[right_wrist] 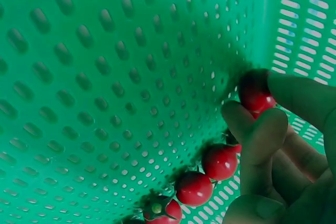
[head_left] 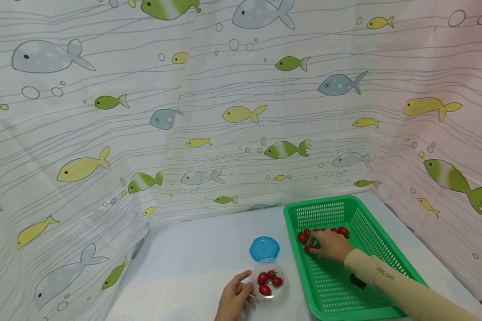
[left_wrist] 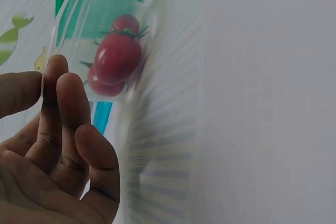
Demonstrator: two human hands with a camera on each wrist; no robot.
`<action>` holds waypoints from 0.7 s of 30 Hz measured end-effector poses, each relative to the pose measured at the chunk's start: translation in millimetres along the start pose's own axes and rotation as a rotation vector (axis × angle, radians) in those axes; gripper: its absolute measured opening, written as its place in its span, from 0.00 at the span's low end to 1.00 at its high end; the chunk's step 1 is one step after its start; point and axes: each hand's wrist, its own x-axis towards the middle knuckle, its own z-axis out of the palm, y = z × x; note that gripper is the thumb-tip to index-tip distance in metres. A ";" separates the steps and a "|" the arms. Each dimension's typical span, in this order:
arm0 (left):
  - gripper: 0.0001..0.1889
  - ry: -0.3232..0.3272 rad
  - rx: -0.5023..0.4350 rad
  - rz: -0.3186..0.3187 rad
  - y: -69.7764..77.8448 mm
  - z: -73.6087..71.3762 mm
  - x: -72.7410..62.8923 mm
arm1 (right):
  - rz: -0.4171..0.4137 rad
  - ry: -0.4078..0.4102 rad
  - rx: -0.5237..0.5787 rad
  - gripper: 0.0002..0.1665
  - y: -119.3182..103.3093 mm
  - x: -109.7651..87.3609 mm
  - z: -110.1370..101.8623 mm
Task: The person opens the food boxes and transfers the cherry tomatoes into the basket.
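Note:
My left hand (head_left: 234, 296) pinches the rim of a clear plastic cup (left_wrist: 73, 19) between thumb and fingers. Inside the cup lie several red cherry tomatoes (left_wrist: 118, 59) with green stems. Over on the right, my right hand (head_left: 332, 245) reaches into a green slotted basket (head_left: 329, 292). Its thumb and fingertips pinch one cherry tomato (right_wrist: 255, 90) close to the basket wall. More tomatoes (right_wrist: 194, 187) lie in a row along the basket's far side, some hidden behind the hand in the head view.
A blue lid (head_left: 264, 248) lies on the white table (head_left: 193, 263) just beyond the cup. Behind and to both sides hangs a fish-patterned curtain (head_left: 209, 156). The basket's raised rim stands to the right of the cup.

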 end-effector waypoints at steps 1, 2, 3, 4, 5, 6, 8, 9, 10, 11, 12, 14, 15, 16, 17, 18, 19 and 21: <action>0.26 0.000 -0.001 0.002 -0.3 -0.1 0.0 | 0.002 0.000 -0.002 0.10 0.0 -0.3 -0.4; 0.26 0.000 -0.002 0.003 -0.6 -0.3 0.1 | 0.006 0.000 0.000 0.10 -0.5 -0.7 -0.9; 0.26 0.000 -0.003 0.004 -1.0 -0.4 0.1 | 0.011 -0.001 0.001 0.10 -0.8 -0.9 -1.3; 0.26 0.000 -0.004 0.004 -1.4 -0.6 0.1 | 0.015 -0.003 0.005 0.10 -1.4 -1.1 -2.0; 0.26 0.000 -0.007 0.004 -1.7 -0.8 0.1 | 0.019 -0.009 0.010 0.10 -1.8 -1.1 -2.6; 0.26 0.000 -0.010 0.003 -1.9 -0.9 0.1 | 0.022 -0.016 0.014 0.10 -2.2 -1.2 -3.1; 0.26 -0.002 -0.013 0.000 -1.9 -0.8 0.0 | 0.040 -0.029 0.023 0.10 -2.6 -0.8 -4.1; 0.26 -0.003 -0.014 -0.002 -1.7 -0.8 -0.1 | 0.051 -0.034 0.028 0.10 -2.6 -0.2 -4.9; 0.26 -0.003 -0.015 -0.003 -1.5 -0.7 -0.2 | 0.063 -0.038 0.031 0.10 -2.3 0.3 -5.7; 0.26 -0.004 -0.015 -0.004 -1.4 -0.7 -0.2 | 0.075 -0.040 0.036 0.10 -2.1 1.0 -6.6; 0.26 -0.004 -0.015 -0.003 -1.2 -0.6 -0.1 | 0.086 -0.039 0.041 0.11 -2.0 1.8 -7.8; 0.26 -0.004 -0.016 -0.002 -1.0 -0.4 -0.1 | 0.101 -0.025 0.053 0.11 -2.5 3.4 -11.1; 0.26 -0.003 -0.018 -0.002 -0.8 -0.2 -0.1 | 0.099 -0.014 0.061 0.11 -3.0 4.3 -12.7; 0.26 -0.002 -0.019 -0.002 -0.7 -0.1 -0.1 | 0.095 -0.004 0.067 0.11 -3.8 5.3 -14.3; 0.26 -0.002 -0.020 -0.003 -0.7 0.1 -0.1 | 0.088 0.009 0.074 0.11 -5.4 6.4 -16.4; 0.26 -0.001 -0.021 -0.005 -0.7 0.2 0.0 | 0.078 0.026 0.075 0.11 -7.3 7.5 -18.2; 0.26 0.001 -0.022 -0.008 -0.7 0.4 0.0 | 0.067 0.045 0.079 0.11 -9.9 8.7 -20.2; 0.26 0.003 -0.020 -0.016 -0.9 0.6 0.4 | 0.038 0.088 0.079 0.11 -16.1 11.2 -23.8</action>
